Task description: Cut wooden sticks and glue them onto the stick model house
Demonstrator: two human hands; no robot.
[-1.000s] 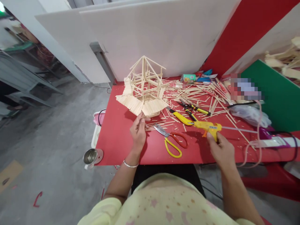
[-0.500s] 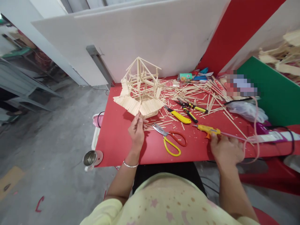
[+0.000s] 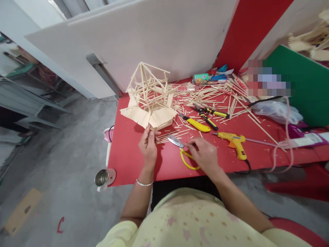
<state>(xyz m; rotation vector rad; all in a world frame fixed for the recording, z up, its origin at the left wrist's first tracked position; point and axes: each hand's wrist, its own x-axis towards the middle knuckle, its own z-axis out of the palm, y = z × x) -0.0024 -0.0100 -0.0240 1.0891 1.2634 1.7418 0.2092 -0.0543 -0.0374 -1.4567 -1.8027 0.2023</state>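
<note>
The left hand (image 3: 148,147), fingers narrow, meets the stick model's (image 3: 161,118) front edge just beyond it; steady that lightly. Scissors (image 3: 176,141) lie under the right hand (image 3: 205,154); whether either grips, I can't tell.

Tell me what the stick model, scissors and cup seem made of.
Stick model: probably unfinished wood; pale, matt sticks. Scissors: likely steel blades, grey and shiny; the smooth yellow handle could be plastic or coated metal. Cup: grey, glossy inside suggests metal; outside unclear.
</note>
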